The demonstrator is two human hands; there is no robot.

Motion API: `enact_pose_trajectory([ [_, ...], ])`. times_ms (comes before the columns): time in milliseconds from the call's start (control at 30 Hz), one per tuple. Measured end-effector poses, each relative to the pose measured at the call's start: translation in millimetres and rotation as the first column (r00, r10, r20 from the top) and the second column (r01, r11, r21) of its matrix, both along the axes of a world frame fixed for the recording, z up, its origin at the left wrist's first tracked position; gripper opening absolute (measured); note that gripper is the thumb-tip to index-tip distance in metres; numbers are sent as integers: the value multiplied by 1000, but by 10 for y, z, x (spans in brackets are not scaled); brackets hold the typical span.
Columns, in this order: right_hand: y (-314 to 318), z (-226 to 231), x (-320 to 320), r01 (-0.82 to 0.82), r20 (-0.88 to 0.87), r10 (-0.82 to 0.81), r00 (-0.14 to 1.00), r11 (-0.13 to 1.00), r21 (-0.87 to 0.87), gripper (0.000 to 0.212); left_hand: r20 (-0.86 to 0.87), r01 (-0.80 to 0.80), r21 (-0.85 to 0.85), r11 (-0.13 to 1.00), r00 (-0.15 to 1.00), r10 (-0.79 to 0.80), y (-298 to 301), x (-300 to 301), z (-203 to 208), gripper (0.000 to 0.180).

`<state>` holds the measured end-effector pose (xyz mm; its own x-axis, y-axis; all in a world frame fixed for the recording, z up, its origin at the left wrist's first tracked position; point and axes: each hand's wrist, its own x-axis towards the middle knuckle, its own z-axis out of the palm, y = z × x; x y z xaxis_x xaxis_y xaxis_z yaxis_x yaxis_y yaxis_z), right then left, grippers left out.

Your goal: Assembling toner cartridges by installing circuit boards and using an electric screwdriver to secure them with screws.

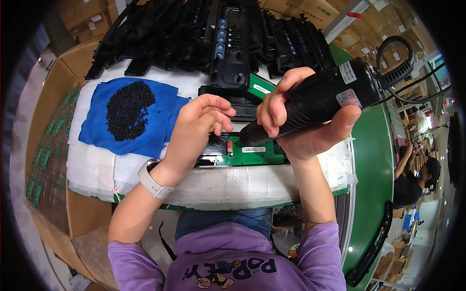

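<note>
My right hand [308, 143] is wrapped round a thick black electric screwdriver [318, 99], which is tilted with its tip down to the left. That tip is over a green circuit board [269, 158] set in a black plastic housing [206, 161]. Beside the tip, my left hand [191, 128] hovers with curled fingers and the thumb drawn in; anything between the fingertips is too small to tell. To the left, a heap of small black screws [127, 109] lies on a blue cloth [94, 121].
Several black plastic housings [170, 41] are piled along the far side of the padded white table [233, 182]. A cable [395, 72] loops from the screwdriver at the right. Cardboard boxes [87, 208] stand at the left. Far right, another person [410, 186] is at work.
</note>
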<state>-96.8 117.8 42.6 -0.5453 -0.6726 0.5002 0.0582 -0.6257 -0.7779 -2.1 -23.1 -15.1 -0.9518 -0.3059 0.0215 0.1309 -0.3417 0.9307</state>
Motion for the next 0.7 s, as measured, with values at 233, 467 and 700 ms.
enact_pose_trajectory([
  [233,-139,171,134,94,-176,-32,984,929,358,91,-19,-8,75,997,1000,9,-34,-3,-21,19],
  [467,-103,205,201,114,-163,-52,985,909,401,92,9,53,-30,998,999,-52,8,-12,-47,15],
  [700,123,125,-77,-147,-45,142,989,978,-150,85,60,58,-91,994,997,-53,73,16,51,16],
])
